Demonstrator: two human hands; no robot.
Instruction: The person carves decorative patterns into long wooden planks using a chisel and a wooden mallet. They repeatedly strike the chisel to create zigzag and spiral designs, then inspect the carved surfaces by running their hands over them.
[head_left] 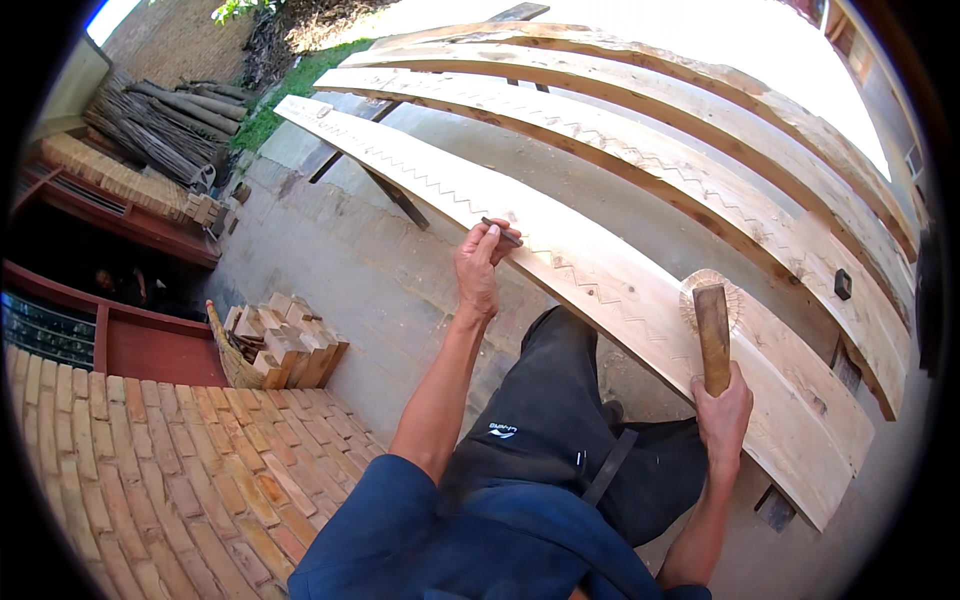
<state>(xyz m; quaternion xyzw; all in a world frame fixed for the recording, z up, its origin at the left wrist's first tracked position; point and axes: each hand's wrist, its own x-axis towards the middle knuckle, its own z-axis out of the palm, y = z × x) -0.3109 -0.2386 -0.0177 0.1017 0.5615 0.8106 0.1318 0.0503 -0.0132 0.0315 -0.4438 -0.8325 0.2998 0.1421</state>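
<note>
A long pale plank (620,245) slants across in front of me, with a zigzag line of marks along its near side. My left hand (477,265) pinches a short dark chisel (502,231) over the plank's near edge, beside the zigzag. Its tip is too small to make out. In my right hand (722,412) is a wooden mallet (714,340), gripped by its handle. The mallet's round, fray-edged head is raised over the plank, farther right than the chisel; I cannot tell whether it touches the wood.
Several more planks lie beyond, one a zigzag-marked plank (600,140) bearing a small black block (843,284). Dark supports (395,195) hold them up. At left are a basket (232,350), stacked wood blocks (300,345), a brick surface (190,470) and piled poles (165,125).
</note>
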